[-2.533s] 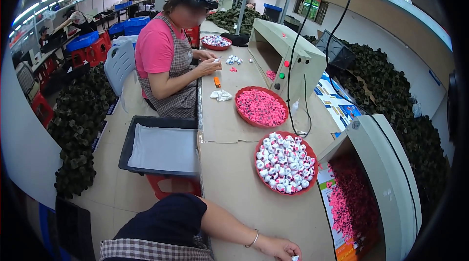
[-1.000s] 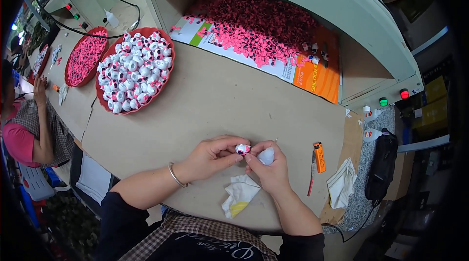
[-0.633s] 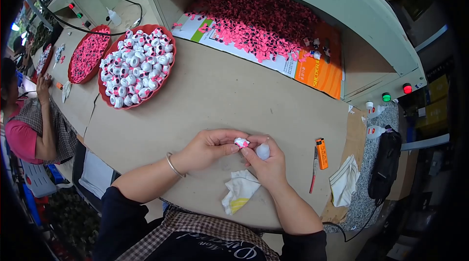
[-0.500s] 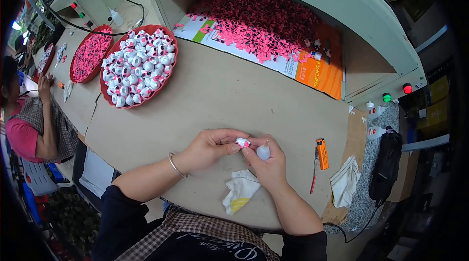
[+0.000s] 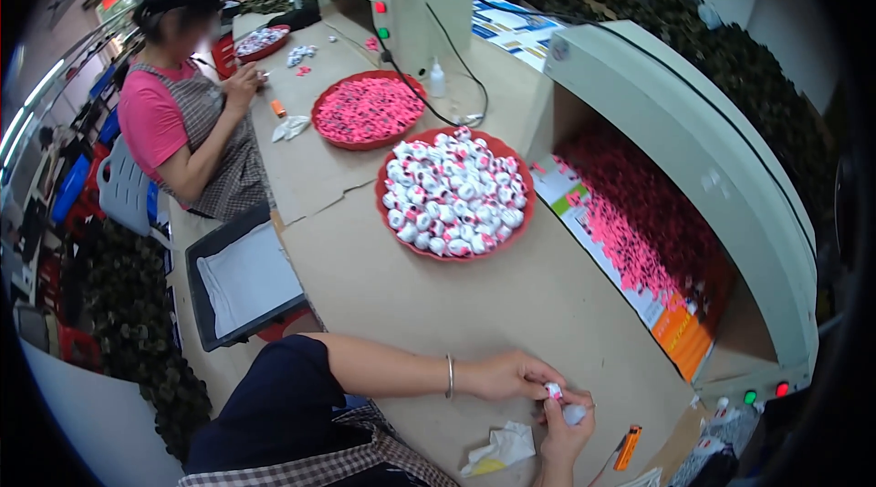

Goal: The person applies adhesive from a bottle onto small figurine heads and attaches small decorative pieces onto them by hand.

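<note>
My left hand [image 5: 511,376] pinches a small white-and-pink molded piece [image 5: 553,390] between thumb and fingers, low on the right of the table. Against it, my right hand [image 5: 568,437] meets the left fingertips and has a small translucent squeeze bottle [image 5: 574,414] tucked in its grip. Its nozzle is hard to make out. Just left of the right wrist lies a white cloth [image 5: 504,447] with a yellow patch. Up the table stands a red scalloped tray [image 5: 455,256] heaped with similar white-and-pink pieces.
Another red tray [image 5: 342,142] holds flat pink pieces, with a white bottle [image 5: 437,80] nearby. More pink pieces lie under the pale green arched hood [image 5: 698,113]. An orange lighter [image 5: 628,448] is right of my hands. A co-worker [image 5: 182,104] sits at far left; a grey bin [image 5: 205,300] stands nearer.
The view has swung to the left, so the trays and the co-worker show more fully and my hands appear lower right. The white-and-pink piece and the bottle stay in my hands.
</note>
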